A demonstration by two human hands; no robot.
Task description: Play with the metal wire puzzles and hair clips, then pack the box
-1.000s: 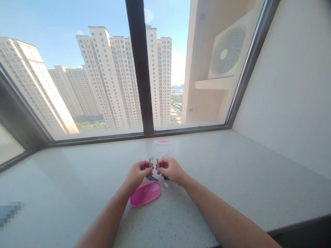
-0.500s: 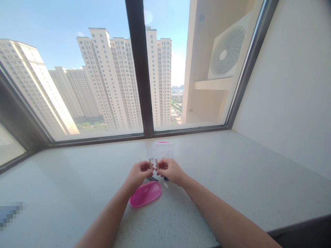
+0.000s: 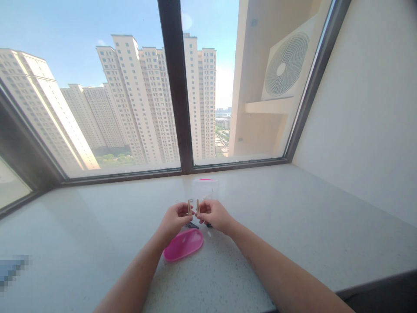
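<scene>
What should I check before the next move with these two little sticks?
1. Left hand pinches the left stick in its fingers: ok.
2. Right hand pinches the right stick: ok.
3. Both sticks upright and side by side: ok. Whether they touch: cannot tell.
4. Clear container stands just behind the hands, nothing in between: ok.
5. Pink lid lies on the counter, nearer the person than the hands: ok.
6. Small dark pieces under the hands, free of the fingers: cannot tell.
</scene>
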